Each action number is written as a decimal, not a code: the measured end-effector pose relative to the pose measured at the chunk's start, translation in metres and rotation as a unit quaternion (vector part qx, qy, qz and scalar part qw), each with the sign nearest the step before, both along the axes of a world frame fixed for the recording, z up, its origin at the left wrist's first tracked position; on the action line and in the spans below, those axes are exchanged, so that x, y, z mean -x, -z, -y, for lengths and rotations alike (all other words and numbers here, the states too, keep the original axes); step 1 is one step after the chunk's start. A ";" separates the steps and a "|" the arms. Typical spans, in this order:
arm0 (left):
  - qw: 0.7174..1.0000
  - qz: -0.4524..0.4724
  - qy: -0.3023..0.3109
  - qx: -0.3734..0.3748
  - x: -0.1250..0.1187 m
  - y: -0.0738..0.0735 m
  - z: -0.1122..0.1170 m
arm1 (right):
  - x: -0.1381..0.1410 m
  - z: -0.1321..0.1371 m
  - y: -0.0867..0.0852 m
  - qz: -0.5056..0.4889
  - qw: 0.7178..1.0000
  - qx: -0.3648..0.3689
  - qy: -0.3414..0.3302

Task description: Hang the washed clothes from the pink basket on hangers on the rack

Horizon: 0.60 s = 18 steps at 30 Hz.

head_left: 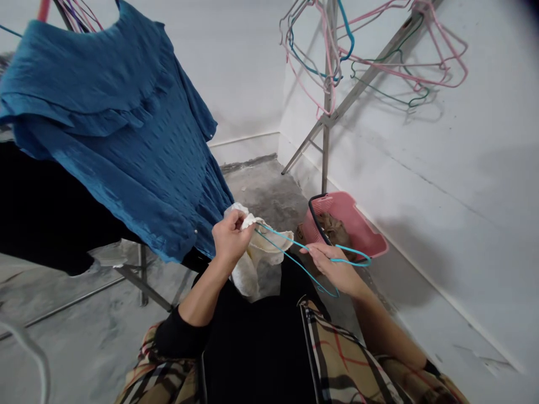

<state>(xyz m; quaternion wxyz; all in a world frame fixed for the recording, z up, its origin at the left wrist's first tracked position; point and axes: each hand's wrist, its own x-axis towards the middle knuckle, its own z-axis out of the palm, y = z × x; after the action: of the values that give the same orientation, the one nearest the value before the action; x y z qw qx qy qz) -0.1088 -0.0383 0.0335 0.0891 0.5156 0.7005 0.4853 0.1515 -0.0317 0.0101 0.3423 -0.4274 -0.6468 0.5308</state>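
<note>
Turquoise wire is what I watch first: the thin hanger [314, 264] runs from my right hand [334, 269], whose fingers are closed around its lower bar, up into the cream garment [259, 264] that my left hand [229, 235] pinches in a closed grip at the fabric's top edge, right where the hanger's tip enters. Both hands sit in front of my chest, above a black cloth on my lap and beside the hem of the blue blouse [113, 129] hanging on the rack at left. I judge the main risk to be the hanger's end snagging the loose cream weave, since the tip is buried in bunched fabric and I cannot see which opening it sits in. A hard push from the right hand could stretch or tear the cloth. The wire looks springy, so it could twist out of that grip. If the left pinch loosens, the garment could slide onto the dusty concrete floor [84, 325] rather than into the pink basket [357, 224], which stands apart by the wall.
</note>
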 end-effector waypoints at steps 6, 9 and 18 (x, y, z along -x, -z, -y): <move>0.991 -0.046 0.117 0.044 -0.039 0.013 0.018 | 0.039 -0.004 0.007 -0.010 1.000 -0.023 0.003; 0.973 -0.113 0.194 0.050 -0.049 0.014 0.028 | 0.055 -0.013 0.019 -0.048 0.998 -0.038 0.029; 0.892 -0.404 0.192 -0.069 -0.006 -0.038 0.028 | 0.044 -0.034 -0.001 -0.055 0.994 -0.094 0.033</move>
<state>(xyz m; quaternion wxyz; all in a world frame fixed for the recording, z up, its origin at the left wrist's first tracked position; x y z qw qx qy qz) -0.1033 -0.0662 0.0712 -0.1456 0.7966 0.5280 0.2559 0.1078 0.0021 0.0109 0.4332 -0.3852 -0.6594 0.4787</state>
